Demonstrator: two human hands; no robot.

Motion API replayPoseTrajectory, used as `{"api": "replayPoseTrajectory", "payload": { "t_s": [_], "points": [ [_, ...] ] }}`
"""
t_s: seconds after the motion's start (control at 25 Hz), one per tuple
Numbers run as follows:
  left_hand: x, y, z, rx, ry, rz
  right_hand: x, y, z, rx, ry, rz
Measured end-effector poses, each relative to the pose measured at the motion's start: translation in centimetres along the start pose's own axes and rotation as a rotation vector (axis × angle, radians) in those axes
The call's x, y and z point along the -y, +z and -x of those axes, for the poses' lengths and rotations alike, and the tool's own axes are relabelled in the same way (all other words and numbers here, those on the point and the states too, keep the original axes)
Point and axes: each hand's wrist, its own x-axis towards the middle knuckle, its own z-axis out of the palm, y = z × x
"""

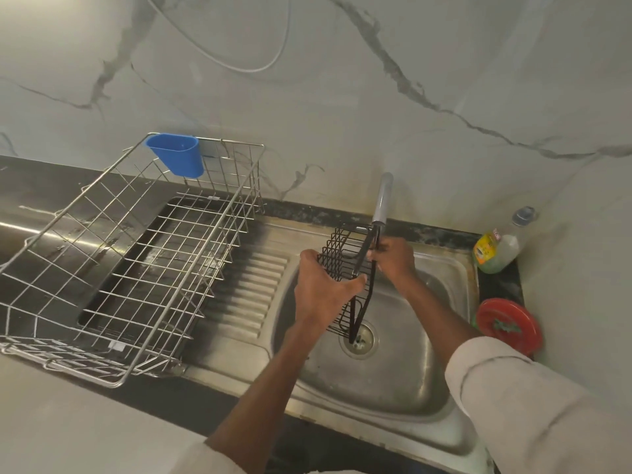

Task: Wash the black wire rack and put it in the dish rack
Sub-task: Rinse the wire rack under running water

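Observation:
The black wire rack point(340, 254) is held on its side over the steel sink basin point(410, 340), just under the grey tap spout point(382, 200). My left hand point(319, 285) grips the rack's left side, thumb across the front wires. My right hand point(393, 260) holds the rack's upper right edge close to the tap's tip. The rack's lower end hangs above the drain point(359, 338). The large silver dish rack point(130, 254) stands on the counter to the left, with a blue plastic cup point(176, 153) hooked on its back rim.
A ribbed steel drainboard point(253, 289) lies between dish rack and basin. At the right of the sink stand a dish soap bottle point(497, 249) and a red round lid point(508, 325). A marble wall rises behind.

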Motion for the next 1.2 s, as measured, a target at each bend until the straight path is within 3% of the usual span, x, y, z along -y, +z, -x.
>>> {"api": "replayPoseTrajectory", "payload": {
  "t_s": [0.2, 0.4, 0.72, 0.84, 0.92, 1.04, 1.2],
  "points": [
    [0.0, 0.9, 3.1, 0.009, 0.027, -0.086, -0.8, -1.4, 1.2, -0.008, -0.08, 0.06],
    [1.4, -0.2, 2.8, -0.02, 0.009, 0.015, 0.5, -1.0, 1.1, 0.004, -0.137, -0.024],
    [2.5, 0.0, -0.7, 0.183, 0.093, 0.097, -3.5, -4.2, 4.9, -0.167, -0.033, -0.173],
    [2.7, 0.8, -3.3, 0.21, -0.042, 0.201, -5.0, -5.7, 7.2, -0.12, -0.082, -0.253],
    [2.5, 1.1, -5.1, 0.255, -0.171, 0.325, -4.8, -6.9, 8.7, 0.018, -0.088, -0.264],
    [1.2, 1.0, -6.4, 0.31, -0.388, 0.537, -3.8, -7.9, 10.4, 0.235, 0.09, -0.354],
    [0.0, 0.7, -7.0, 0.445, -0.583, 0.55, -0.6, -7.1, 10.1, 0.135, 0.219, -0.359]
  ]
}}
